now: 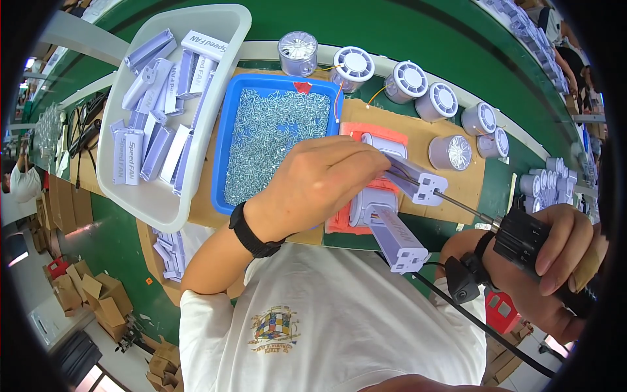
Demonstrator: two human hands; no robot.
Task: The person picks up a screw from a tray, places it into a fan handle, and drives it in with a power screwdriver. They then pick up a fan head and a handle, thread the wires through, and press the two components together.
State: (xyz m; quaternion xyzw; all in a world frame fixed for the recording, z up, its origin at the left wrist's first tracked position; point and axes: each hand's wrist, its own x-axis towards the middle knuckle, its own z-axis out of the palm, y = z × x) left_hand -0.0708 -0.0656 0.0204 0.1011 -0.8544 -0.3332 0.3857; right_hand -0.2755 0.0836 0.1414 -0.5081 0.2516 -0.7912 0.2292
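Observation:
My left hand (330, 179) reaches over the blue tray, fingers pinched on the inner end of a lavender plastic housing (418, 183). Its fingertips are partly hidden behind the part. In my right hand (565, 248) is a black electric screwdriver (519, 238), held nearly level. Its long thin bit meets the slotted end of that housing. Wires show inside the housing's open channel. Nearer to me, a second lavender housing (396, 240) joined to a rounded base lies on an orange-red pad (336, 219).
Small screws fill the blue tray (219, 150). On its left, a white bin (108, 157) holds several lavender covers. Several round fan units (436, 101) with wires line the back of the cardboard. A black cable (483, 326) crosses at lower right.

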